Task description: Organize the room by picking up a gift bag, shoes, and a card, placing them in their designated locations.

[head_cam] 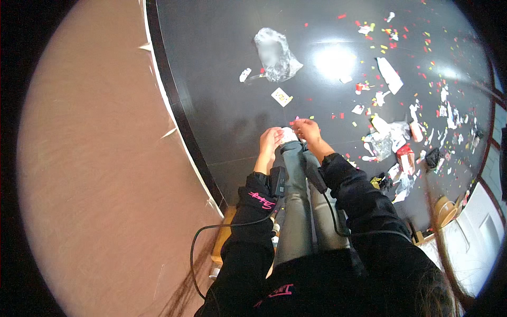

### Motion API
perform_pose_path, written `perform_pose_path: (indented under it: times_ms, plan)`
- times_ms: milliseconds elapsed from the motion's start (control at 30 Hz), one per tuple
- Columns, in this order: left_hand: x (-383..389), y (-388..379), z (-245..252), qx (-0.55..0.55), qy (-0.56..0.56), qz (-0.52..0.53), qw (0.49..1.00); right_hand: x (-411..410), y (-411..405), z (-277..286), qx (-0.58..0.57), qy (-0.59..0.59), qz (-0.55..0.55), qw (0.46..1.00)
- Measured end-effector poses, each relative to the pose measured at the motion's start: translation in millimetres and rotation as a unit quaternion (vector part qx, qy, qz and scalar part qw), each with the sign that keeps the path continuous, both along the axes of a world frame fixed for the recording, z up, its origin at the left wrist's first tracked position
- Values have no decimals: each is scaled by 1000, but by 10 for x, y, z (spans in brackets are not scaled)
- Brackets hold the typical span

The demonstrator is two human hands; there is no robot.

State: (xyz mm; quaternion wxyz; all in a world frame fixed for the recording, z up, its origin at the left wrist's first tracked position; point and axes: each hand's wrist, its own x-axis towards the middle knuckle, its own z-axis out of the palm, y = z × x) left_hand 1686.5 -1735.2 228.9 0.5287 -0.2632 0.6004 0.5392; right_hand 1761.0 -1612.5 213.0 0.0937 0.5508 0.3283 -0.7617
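Note:
My left hand [271, 138] is at the centre of the view, fingers bent together and pointing toward my right hand. Just across from it, my right hand [307, 130] has its fingers curled inward. Between and below them shows the white toe of a shoe [289, 135], at the end of my jeans leg [295, 190]. Small pink specks lie by the right fingertips. Whether either hand pinches something is too small to tell. On the dark floor ahead are a playing card [281, 97] and a crumpled clear plastic bag [277, 55].
Confetti, a white paper piece [390, 75], crumpled plastic [382, 144] and a red-and-white packet [405, 158] litter the floor [233, 130] at right. A pinkish-brown wall [111, 158] borders the left. A tan basket-like object [445, 212] stands at lower right. Black cables [233, 225] run along my sleeves.

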Motion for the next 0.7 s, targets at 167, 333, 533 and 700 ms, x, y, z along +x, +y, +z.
perform_pose_path:
  times_ms: [167, 333, 533, 700]
  plan:
    - [-67, -171, -737, -6, 10, 30, 999, -154, 15, -1115, 69, -31, 18, 997]
    - [-129, -176, -1546, -35, -8, 34, 999, -299, 79, -2011, 120, -70, 41, 989]
    - [-231, -25, -2583, -76, -1, 48, 996, -448, 110, -3073, 264, -31, 307, 914]
    - [-255, 122, -3137, -80, 21, 56, 995, -569, 83, -3394, 441, -15, 373, 816]
